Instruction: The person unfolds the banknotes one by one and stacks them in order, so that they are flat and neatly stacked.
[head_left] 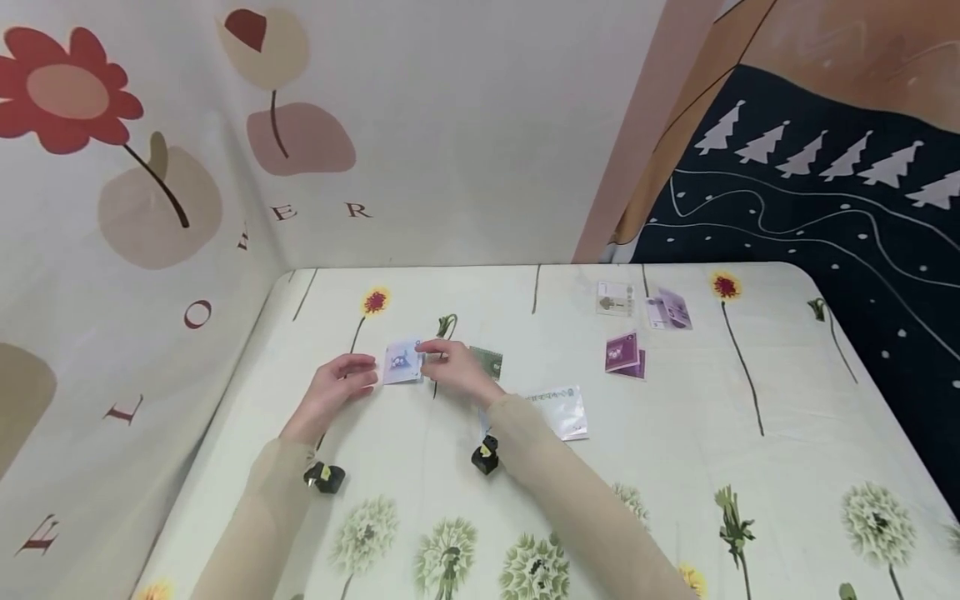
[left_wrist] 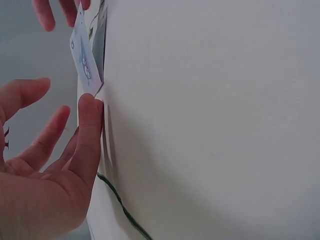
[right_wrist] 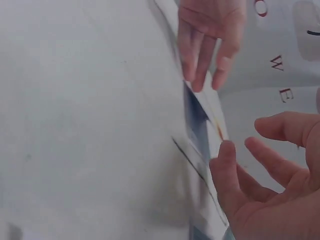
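A folded light-blue card [head_left: 402, 362] with a small printed figure lies on the flowered cloth between the hands. In the left wrist view the card [left_wrist: 85, 57] has one panel raised. My left hand [head_left: 333, 396] is at the card's left side, fingers relaxed and apart; in the left wrist view a fingertip of this hand [left_wrist: 65, 165] is beside the card's lower corner. My right hand [head_left: 457, 367] is at the card's right edge. The right wrist view shows this hand [right_wrist: 272, 180] with thumb and fingers apart, near the card's blue face [right_wrist: 196, 122].
Right of my right hand lies a green card [head_left: 487, 362], partly covered. A clear packet [head_left: 568, 412] is partly behind the right forearm. Farther right are a purple card [head_left: 621, 352], a pale card [head_left: 615, 298] and a lilac card [head_left: 675, 308].
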